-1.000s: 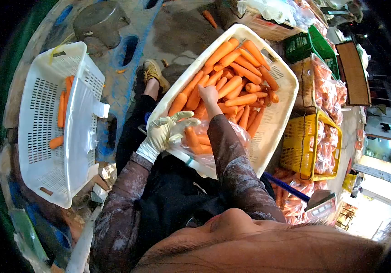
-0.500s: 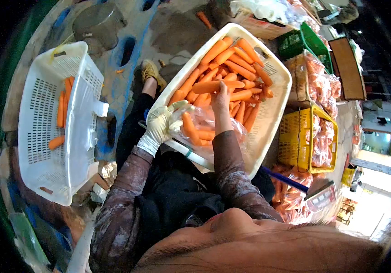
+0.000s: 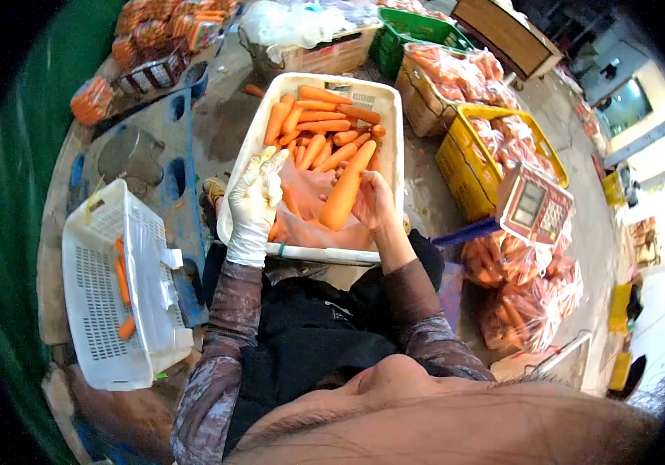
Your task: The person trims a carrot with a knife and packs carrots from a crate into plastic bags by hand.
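My left hand [image 3: 253,198] wears a pale glove and is closed on the edge of a clear plastic bag [image 3: 313,232]. The bag lies in the near part of a white crate [image 3: 311,252], with some carrots inside it. Bare of any glove, my right hand [image 3: 376,203] grips a large carrot [image 3: 348,186], held slantwise above the bag. Many loose carrots [image 3: 317,128] are heaped in the far part of the same crate, beyond both hands.
Left stands a white basket [image 3: 100,271] with a few carrots. To the right are a yellow crate [image 3: 460,182] of bagged carrots, a scale display [image 3: 534,205] and bagged carrots [image 3: 522,310] on the floor. Behind are a green crate [image 3: 394,58] and a box [image 3: 309,58] with plastic.
My right hand has drawn the carrot toward me from over the heap and turned it lengthwise. My left hand's fingers have curled in. The head view has shifted.
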Tool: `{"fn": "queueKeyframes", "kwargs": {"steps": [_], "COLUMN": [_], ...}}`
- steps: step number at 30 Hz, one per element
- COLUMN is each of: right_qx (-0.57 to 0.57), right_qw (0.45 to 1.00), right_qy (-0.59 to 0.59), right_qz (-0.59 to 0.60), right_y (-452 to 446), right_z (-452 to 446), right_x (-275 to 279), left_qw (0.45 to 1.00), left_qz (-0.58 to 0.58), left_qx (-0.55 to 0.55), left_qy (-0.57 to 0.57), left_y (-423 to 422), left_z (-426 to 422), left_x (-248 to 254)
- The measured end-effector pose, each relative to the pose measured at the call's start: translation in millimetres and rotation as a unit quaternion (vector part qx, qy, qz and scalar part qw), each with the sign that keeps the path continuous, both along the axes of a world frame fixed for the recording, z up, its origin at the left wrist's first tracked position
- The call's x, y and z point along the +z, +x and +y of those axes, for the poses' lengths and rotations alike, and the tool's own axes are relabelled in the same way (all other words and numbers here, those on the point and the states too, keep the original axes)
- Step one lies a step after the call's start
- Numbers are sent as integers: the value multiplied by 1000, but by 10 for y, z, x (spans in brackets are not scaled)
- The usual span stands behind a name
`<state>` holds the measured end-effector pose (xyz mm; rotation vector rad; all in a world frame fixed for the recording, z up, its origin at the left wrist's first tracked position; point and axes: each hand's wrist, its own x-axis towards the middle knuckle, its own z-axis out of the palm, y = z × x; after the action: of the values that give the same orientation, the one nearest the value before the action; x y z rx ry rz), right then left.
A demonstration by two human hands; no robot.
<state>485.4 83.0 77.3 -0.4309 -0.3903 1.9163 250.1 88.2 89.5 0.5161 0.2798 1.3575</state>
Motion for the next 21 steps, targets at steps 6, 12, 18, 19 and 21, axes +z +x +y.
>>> {"fn": "queueKeyframes", "kwargs": {"steps": [6,12,18,19,21], "right_qx": [-33,-81,-43,-52,-67], "right_qw": [999,991,982,981,978], "right_qy": [34,88,111,112,113], "right_qz": [-13,-66,-145,-150,-161], "right_y": [263,296,509,527,567], "right_z": [-242,-310,-273,-274,-275], "right_x": [-15,60,24,14,3], "left_qw": [892,794,736,723,698], "left_qz": [449,591,652,668,686], "left_qx": [-13,25,84,71,76], "left_qy": [48,142,162,160,192], "left_y": [662,1106,1182,1204,1237], "left_z": [-346,-612,-668,-679,-696], "left_x": [42,8,11,42,85]}}
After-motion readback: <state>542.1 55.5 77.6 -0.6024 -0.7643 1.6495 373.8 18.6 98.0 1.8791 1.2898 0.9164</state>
